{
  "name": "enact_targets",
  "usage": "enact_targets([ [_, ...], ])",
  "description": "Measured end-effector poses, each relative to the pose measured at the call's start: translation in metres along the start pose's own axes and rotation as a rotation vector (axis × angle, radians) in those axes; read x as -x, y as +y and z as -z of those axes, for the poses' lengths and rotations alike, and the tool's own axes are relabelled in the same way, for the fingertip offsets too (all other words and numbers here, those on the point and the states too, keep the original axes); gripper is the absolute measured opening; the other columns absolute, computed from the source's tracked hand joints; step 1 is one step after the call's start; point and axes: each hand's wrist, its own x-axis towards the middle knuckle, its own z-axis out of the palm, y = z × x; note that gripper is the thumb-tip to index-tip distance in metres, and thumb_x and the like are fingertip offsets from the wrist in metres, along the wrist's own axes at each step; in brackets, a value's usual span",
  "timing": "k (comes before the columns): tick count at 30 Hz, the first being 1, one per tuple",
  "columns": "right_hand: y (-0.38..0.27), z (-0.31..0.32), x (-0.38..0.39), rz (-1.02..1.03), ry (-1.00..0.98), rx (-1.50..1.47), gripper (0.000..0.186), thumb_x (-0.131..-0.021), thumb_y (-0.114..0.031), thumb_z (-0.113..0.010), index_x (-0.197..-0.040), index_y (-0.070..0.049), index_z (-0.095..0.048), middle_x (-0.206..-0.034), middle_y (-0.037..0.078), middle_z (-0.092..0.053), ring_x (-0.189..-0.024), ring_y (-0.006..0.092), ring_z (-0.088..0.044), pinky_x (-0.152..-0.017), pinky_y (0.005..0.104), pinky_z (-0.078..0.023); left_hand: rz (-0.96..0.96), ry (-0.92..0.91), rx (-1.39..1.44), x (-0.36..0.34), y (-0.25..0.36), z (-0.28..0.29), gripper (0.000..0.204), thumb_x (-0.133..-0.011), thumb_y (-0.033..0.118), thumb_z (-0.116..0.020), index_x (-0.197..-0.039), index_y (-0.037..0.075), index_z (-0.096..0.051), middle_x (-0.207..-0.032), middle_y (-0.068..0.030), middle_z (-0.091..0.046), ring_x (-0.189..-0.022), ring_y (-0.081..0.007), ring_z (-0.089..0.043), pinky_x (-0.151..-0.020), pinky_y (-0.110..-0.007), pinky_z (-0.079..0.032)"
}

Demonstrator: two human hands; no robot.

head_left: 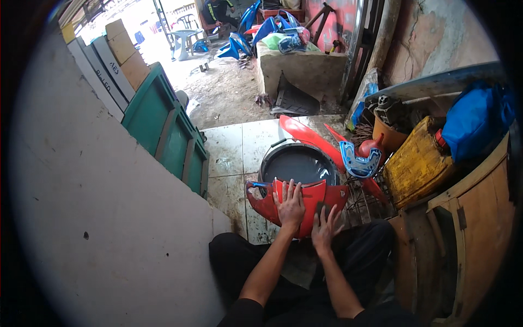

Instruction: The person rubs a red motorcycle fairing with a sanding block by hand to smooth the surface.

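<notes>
A curved red plastic panel [259, 204] lies across the front of a dark basin [272, 158] of grey liquid. My left hand [291, 206] rests on the panel with its fingers stretched apart. My right hand [326, 231] is at the panel's right part, fingers spread, beside a small dark pad [322, 210] on the red surface; whether it touches the pad I cannot tell. Behind the basin lie a long red part [297, 131] and a blue-and-white U-shaped part [359, 169].
A white wall [109, 207] and green panel [152, 120] border the left; wooden boards [463, 240] and a yellow jerrycan [414, 163] the right. Beyond the tiled floor [223, 141], blue parts [234, 46] lie near a concrete block [299, 71]. A person [218, 13] sits at the back.
</notes>
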Motion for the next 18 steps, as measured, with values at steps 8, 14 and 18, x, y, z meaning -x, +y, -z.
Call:
enact_targets([
  [8, -0.009, 0.001, -0.053, -0.022, 0.006, 0.019, 0.060, -0.105, -0.050, -0.035, -0.151, -0.014, -0.044, -0.168, 0.015, -0.009, -0.153, 0.0430, -0.002, -0.111, 0.0760, -0.001, 0.009, -0.010, 0.013, 0.000, 0.001, -0.001, 0.040, -0.101, 0.030, -0.049, -0.138, 0.020, -0.059, -0.151, -0.0064, -0.050, -0.146, -0.0263, -0.038, -0.118, -0.061, -0.016],
  [14, -0.009, 0.007, 0.022, -0.055, -0.049, -0.004, 0.060, -0.105, -0.051, -0.036, -0.151, -0.014, -0.045, -0.167, 0.016, -0.011, -0.153, 0.0428, -0.003, -0.111, 0.0751, -0.002, -0.010, 0.013, 0.021, 0.002, -0.002, 0.000, 0.039, -0.100, 0.030, -0.050, -0.137, 0.019, -0.060, -0.150, -0.0059, -0.051, -0.145, -0.0261, -0.039, -0.118, -0.061, -0.016],
  [18, -0.016, 0.009, -0.062, -0.046, 0.034, 0.067, 0.062, -0.104, -0.053, -0.034, -0.150, -0.013, -0.047, -0.166, 0.015, -0.015, -0.153, 0.0406, -0.007, -0.112, 0.0740, -0.005, -0.004, 0.026, 0.004, 0.003, 0.002, -0.005, 0.039, -0.100, 0.030, -0.050, -0.136, 0.019, -0.060, -0.148, -0.0058, -0.053, -0.144, -0.0261, -0.041, -0.118, -0.061, -0.017],
])
